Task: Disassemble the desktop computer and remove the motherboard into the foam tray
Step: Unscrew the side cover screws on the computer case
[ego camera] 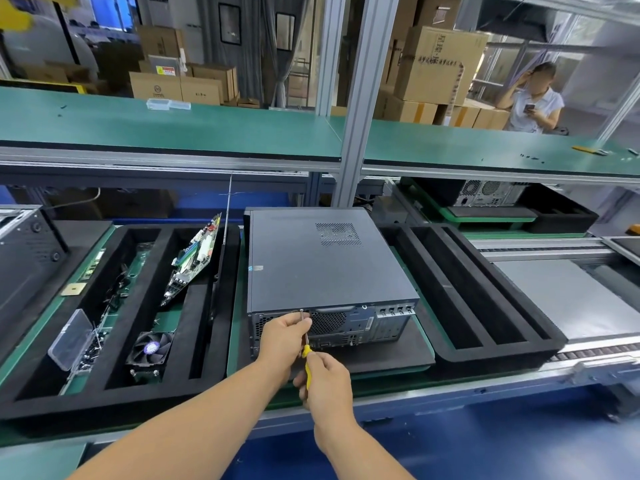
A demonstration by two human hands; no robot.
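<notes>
A dark grey desktop computer lies flat on a black mat, its side cover closed and its rear panel facing me. My right hand grips the yellow handle of a screwdriver whose shaft points up at the top edge of the rear panel. My left hand pinches the shaft near its tip. An empty black foam tray with long slots sits just right of the computer. Left of it, another foam tray holds a tilted motherboard, a cooler fan and a clear screw box.
Another black computer case stands at the far left. A grey conveyor plate lies to the right. A green shelf runs overhead behind an aluminium post. A person stands at the back right among cardboard boxes.
</notes>
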